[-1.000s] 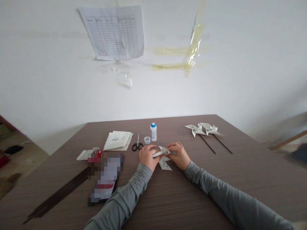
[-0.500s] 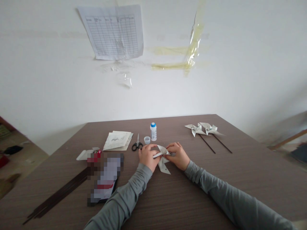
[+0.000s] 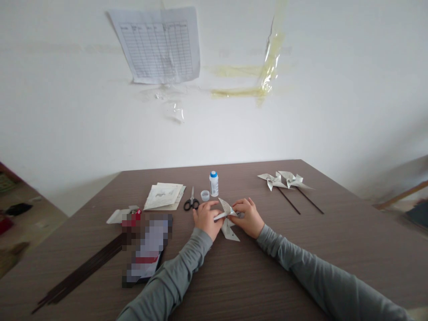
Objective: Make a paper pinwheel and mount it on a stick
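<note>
At a brown wood-grain table (image 3: pixel 334 249) set against a white wall, a person in grey sleeves works a half-folded paper pinwheel (image 3: pixel 229 228) with both bare hands. The left hand (image 3: pixel 205 218) is curled nearly closed, thumb and fingers pinching a bent flap on the pinwheel's left side. The right hand (image 3: pixel 246 217) is likewise curled, its fingertips pressed down on the folds at the paper's centre; how firmly it grips cannot be told. The pinwheel sits on the tabletop between the two hands, near the middle of the table, with one pointed blade jutting toward the person and another rising behind the fingers.

Just beyond the hands stand a small white glue bottle (image 3: pixel 214 183) with a blue top and, beside it, a loose clear cap (image 3: pixel 205 195). Black-handled scissors (image 3: pixel 191 203) lie closed to the left of the cap, next to a small stack of paper sheets (image 3: pixel 165 196). Well apart, toward the far right corner, two finished pinwheels (image 3: pixel 274 180) on dark sticks lie side by side. A bundle of dark sticks (image 3: pixel 80 274) rests along the near left edge, beside a blurred-out object (image 3: pixel 147 247). A printed table sheet (image 3: pixel 158 44) and strips of yellowed tape (image 3: pixel 267 67) cling to the wall above.
</note>
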A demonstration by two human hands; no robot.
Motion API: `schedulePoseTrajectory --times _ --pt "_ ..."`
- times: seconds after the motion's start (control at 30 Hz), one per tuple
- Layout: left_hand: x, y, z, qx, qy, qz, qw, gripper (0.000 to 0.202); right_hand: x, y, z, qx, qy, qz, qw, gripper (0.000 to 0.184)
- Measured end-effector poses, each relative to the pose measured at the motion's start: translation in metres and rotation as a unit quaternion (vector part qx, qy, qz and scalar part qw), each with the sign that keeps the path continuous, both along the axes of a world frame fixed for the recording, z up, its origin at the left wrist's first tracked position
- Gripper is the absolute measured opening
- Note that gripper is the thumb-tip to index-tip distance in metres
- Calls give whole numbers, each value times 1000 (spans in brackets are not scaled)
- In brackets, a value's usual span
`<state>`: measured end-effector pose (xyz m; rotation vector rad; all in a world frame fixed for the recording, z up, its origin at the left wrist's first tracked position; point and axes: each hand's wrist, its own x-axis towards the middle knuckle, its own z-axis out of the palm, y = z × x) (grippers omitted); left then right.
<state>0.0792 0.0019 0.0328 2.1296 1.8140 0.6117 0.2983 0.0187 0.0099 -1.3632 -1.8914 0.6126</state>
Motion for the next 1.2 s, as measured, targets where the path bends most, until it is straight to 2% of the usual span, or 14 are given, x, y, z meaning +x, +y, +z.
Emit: schedulePoseTrajectory --times 0.33,0.6,1.03,1.2 --pt "2 -1 1 -6 2 7 1000 23 -1 -1 -1 12 -20 9 1000 12" --pt "6 -5 8 -24 4 9 1000 25 -2 -1 2 -13 -34 9 999 9" --pt "-1 -2 8 -30 5 22 999 15 11 4 4 -58 26 32 997 12" --pt "5 -6 2 25 -8 47 999 15 9 3 6 -53 13 27 998 10"
